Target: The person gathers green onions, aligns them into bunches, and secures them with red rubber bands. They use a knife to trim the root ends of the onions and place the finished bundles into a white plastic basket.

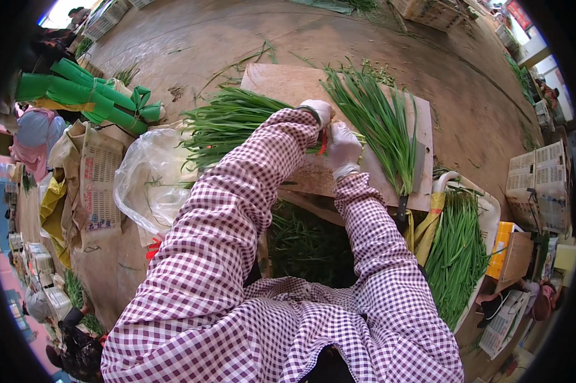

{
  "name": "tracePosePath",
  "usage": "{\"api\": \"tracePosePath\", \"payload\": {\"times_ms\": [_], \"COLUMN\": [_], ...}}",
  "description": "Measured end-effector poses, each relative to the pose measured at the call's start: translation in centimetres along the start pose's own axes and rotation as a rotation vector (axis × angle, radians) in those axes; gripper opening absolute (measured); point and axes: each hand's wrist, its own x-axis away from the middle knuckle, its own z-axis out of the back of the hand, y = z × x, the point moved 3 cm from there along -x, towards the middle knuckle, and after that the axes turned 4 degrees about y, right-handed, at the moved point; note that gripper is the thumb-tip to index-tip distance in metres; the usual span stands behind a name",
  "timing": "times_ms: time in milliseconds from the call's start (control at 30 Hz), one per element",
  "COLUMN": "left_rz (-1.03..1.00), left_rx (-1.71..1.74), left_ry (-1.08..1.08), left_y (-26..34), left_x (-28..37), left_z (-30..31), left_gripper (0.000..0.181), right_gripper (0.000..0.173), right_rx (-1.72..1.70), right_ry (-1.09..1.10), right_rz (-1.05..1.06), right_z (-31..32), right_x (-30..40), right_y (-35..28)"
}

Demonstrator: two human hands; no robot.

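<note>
Both my hands wear thin whitish gloves and meet over the stem end of a bunch of garlic chives (240,122) lying on a wooden board (278,79). My left hand (318,111) is closed, with a narrow red tie (323,142) hanging just below it. My right hand (344,146) is closed against it; the fingertips and their exact hold on the tie are hidden. Pale stem ends poke out to the right of my right hand. A second bunch of garlic chives (379,124) lies at the board's right, partly over a knife blade (419,165) with a black handle (403,208).
Right of me, a white tub (491,206) holds more chives. A clear plastic bag (149,172) lies at left, near a plastic crate (101,182) and green rolls (63,91). Cut greens (312,239) fill a dark space below the board. Other people work at the edges.
</note>
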Motion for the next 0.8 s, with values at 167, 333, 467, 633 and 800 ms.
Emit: {"api": "tracePosePath", "payload": {"times_ms": [167, 333, 467, 633, 800], "left_rz": [0.008, 0.157, 0.065, -0.081, -0.380], "left_rx": [0.341, 0.462, 0.463, 0.423, 0.080], "left_ry": [0.176, 0.245, 0.351, 0.297, 0.030], "left_y": [-2.0, 0.2, -0.5, -1.6, -0.5], "left_x": [1.1, 5.2, 4.8, 3.1, 0.4], "left_z": [-2.1, -0.4, -1.6, -2.3, -2.0], "left_gripper": [0.030, 0.032, 0.028, 0.023, 0.020], "right_gripper": [0.007, 0.011, 0.012, 0.004, 0.004], "right_rx": [-0.034, -0.092, -0.114, 0.013, 0.046], "right_ry": [-0.023, -0.056, -0.076, -0.198, -0.264], "right_rz": [0.012, -0.011, -0.026, 0.317, 0.562], "right_z": [0.8, 1.2, 1.2, 2.0, 2.8], "right_x": [0.3, -1.7, -0.8, -0.5, -0.3], "right_y": [-0.8, -0.3, -1.3, -2.1, -3.2]}}
